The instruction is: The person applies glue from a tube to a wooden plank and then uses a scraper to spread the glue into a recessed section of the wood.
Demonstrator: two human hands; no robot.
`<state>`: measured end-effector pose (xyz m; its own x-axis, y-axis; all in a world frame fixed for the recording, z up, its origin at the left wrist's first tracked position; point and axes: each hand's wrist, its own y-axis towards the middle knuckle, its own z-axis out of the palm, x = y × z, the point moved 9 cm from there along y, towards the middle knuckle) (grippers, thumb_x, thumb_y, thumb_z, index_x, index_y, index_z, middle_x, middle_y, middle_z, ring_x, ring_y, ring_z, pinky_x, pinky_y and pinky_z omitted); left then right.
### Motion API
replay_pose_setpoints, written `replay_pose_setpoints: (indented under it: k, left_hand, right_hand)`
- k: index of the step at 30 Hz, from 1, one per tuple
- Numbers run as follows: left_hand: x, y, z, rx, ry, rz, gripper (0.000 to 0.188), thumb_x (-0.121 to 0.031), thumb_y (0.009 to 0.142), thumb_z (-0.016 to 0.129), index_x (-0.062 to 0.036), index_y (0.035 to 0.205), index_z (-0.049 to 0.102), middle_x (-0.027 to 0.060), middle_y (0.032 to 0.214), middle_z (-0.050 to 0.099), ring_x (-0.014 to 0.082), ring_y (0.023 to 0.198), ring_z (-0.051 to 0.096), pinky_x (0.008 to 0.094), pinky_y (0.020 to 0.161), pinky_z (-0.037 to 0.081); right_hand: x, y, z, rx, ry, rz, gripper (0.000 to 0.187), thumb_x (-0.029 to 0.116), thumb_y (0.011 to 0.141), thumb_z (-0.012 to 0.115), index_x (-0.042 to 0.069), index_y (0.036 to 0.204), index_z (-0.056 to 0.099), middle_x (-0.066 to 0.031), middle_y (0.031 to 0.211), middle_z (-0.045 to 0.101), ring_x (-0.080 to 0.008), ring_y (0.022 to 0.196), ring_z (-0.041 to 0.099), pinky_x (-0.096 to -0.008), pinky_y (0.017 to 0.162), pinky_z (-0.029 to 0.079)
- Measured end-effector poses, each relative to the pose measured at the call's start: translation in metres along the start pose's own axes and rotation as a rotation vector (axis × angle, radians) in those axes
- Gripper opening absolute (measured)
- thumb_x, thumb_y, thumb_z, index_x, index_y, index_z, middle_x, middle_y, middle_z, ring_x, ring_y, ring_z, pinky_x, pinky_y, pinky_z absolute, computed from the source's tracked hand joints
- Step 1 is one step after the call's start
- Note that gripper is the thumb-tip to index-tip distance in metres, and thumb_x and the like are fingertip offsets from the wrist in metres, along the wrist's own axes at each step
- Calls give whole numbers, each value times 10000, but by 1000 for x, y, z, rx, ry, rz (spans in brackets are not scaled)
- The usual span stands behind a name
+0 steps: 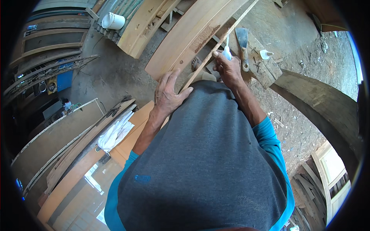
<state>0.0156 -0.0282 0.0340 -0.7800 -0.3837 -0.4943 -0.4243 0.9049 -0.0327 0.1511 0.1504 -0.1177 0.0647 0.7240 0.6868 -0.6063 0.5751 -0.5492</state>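
My right hand (pixel 229 71) is closed around a small white squeeze bottle (pixel 226 53) with a thin pointed nozzle, directed away from me. Beside it runs a long thin wooden strip (pixel 210 57), its near end close to my lap. The thumb of my left hand (pixel 168 93) lies by that end, and its fingers rest on the near end of a wide wooden board (pixel 175 48). Thumb and fingers are spread apart. A rough brown patch and a small round knot mark the board. A putty knife (pixel 243 48) lies right of the bottle on a worn wooden plank (pixel 266 75).
A white nozzle-shaped cap (pixel 266 54) sits on the plank. Another wooden board (pixel 140 29) and a white bucket (pixel 113 21) are at the far left. A thick curved timber (pixel 320 100) extends on the right. Framed panels and a white cloth (pixel 116 131) are at the left.
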Motion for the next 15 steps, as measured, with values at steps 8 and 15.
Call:
replay_pose_setpoints:
  k: [8,15]
  left_hand:
    - [10,-15,19,202,-163,-177,333,-199,996,695,-12,1271,698,231,1049,708,409,984,716,483,871,560]
    - [20,-11,18,163,-213,-77,288,-167,995,678,1,1225,715,234,1006,702,423,936,704,484,829,549]
  right_hand:
    - [2,-19,4,13,-99,-38,499,329,945,871,-16,1258,691,46,776,563,-65,651,535,-297,653,532]
    - [20,-48,-9,-77,-447,-226,465,401,970,839,10,1188,711,-11,817,660,-79,658,591,-263,588,512]
